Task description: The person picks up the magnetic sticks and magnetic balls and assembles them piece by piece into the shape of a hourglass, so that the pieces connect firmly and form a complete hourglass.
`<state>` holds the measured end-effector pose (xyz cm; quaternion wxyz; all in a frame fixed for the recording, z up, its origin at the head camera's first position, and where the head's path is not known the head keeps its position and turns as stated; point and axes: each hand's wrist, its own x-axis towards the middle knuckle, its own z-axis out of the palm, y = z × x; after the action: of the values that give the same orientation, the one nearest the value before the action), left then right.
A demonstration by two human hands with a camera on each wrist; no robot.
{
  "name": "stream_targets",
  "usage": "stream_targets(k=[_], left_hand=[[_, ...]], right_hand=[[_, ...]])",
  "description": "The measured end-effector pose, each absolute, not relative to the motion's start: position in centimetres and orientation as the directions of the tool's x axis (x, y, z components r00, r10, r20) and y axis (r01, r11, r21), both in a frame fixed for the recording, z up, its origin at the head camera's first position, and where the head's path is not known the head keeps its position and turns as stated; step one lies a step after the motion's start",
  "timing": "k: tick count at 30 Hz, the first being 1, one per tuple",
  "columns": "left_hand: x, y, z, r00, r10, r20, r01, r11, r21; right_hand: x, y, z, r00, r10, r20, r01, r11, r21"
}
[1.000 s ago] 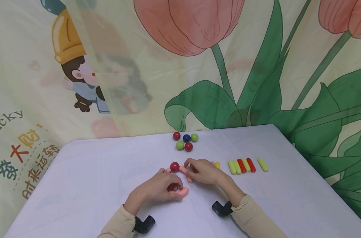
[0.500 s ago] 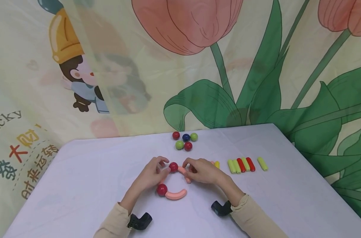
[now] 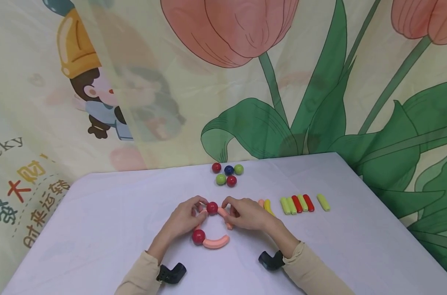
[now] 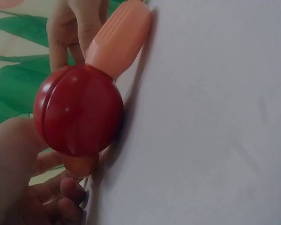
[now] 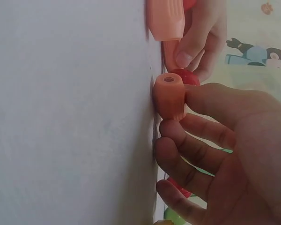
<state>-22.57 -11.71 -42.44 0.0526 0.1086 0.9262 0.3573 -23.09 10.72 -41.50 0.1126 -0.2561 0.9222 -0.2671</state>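
While the left grip (image 3: 182, 218) pinches a pink arc (image 5: 170, 55), the right grip (image 3: 250, 214) holds a ridged, hole-ended twin (image 5: 168, 99).

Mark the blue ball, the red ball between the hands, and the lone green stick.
Blue ball (image 3: 228, 170), head view, centre.
Red ball (image 3: 212, 208), head view, centre.
Lone green stick (image 3: 323, 202), head view, middle of its length.

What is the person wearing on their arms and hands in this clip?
The left hand and right hand are bare, without gloves. The left sleeve and right sleeve are long and plain beige. A black, elbow-shaped left wrist device and a similar right wrist device sit by the cuffs; no cables show.
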Motion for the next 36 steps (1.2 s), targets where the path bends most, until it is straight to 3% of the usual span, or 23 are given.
stream_targets(k=[10, 17, 25, 36], left_hand=[[-22.9, -12.2, -43.3, -0.961, 0.276, -0.008, 0.207, 0.742, 0.638], [-22.7, -12.5, -43.9, -0.957, 0.282, 0.073, 0.263, 0.726, 0.636], [-22.5, -12.9, -44.6, -0.963, 0.256, 0.084, 0.244, 0.699, 0.672], [-22.5, -12.6, -44.5, -0.961, 0.26, 0.096, 0.255, 0.694, 0.673]], right_hand=[[-23.1, 10.6, -41.4, -0.85, -0.521, -0.075, -0.402, 0.734, -0.548], [-23.3, 10.5, -41.5, -0.852, -0.519, -0.074, -0.398, 0.732, -0.552], [-23.8, 10.6, -41.5, -0.855, -0.518, 0.001, -0.423, 0.698, -0.578], [-25.3, 11.6, -41.0, -0.959, -0.266, 0.099, -0.261, 0.69, -0.675]])
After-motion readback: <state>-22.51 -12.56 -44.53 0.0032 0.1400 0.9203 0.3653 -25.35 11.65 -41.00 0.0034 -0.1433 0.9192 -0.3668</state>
